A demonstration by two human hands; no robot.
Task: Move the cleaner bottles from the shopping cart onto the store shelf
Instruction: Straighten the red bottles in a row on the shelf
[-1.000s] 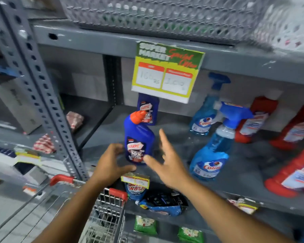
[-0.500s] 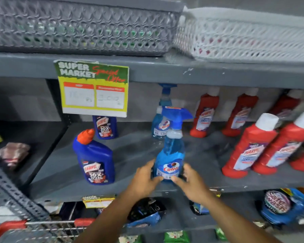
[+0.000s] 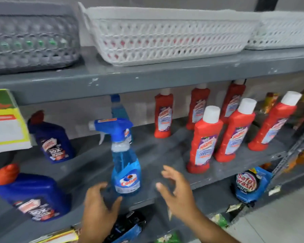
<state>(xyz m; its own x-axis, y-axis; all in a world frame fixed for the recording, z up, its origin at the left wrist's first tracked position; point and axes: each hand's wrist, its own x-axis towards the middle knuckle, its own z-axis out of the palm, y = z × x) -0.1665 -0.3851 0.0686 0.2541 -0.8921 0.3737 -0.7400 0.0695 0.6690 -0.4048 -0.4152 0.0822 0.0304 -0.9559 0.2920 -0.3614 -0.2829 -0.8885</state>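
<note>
Both hands are spread and empty: the left hand just beside the blue spray bottle standing upright on the shelf, the right hand apart. Placement looks finished; next calls for reaching to the unseen cart.

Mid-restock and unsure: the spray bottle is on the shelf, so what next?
Probably draw both hands back toward the cart for another bottle. The blue spray bottle stands upright on the shelf, the left hand and right hand both open and empty.
</note>
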